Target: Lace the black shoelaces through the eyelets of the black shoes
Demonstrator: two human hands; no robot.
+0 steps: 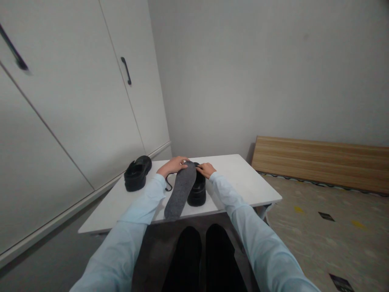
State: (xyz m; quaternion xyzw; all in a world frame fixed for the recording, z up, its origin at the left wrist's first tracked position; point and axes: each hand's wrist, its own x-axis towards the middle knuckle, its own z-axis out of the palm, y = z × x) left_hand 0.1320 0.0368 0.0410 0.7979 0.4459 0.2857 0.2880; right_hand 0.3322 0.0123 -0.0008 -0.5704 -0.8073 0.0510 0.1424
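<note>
My left hand (175,165) grips the toe end of a grey insole (180,192), thumb on its top face. The insole slants down toward me, its other end at the table's front edge. Just right of it stands a black shoe (199,190), heel toward me, partly covered by the insole. My right hand (206,169) is closed at the shoe's upper opening, fingers pinching a dark part there, perhaps the tongue or a strap. A black lace (168,187) lies curled on the table left of the insole.
A second black shoe (137,173) sits at the left of the white table (240,182). White cabinets (75,89) with dark handles rise on the left. A wooden board (319,162) leans along the wall at the right, above a patterned floor.
</note>
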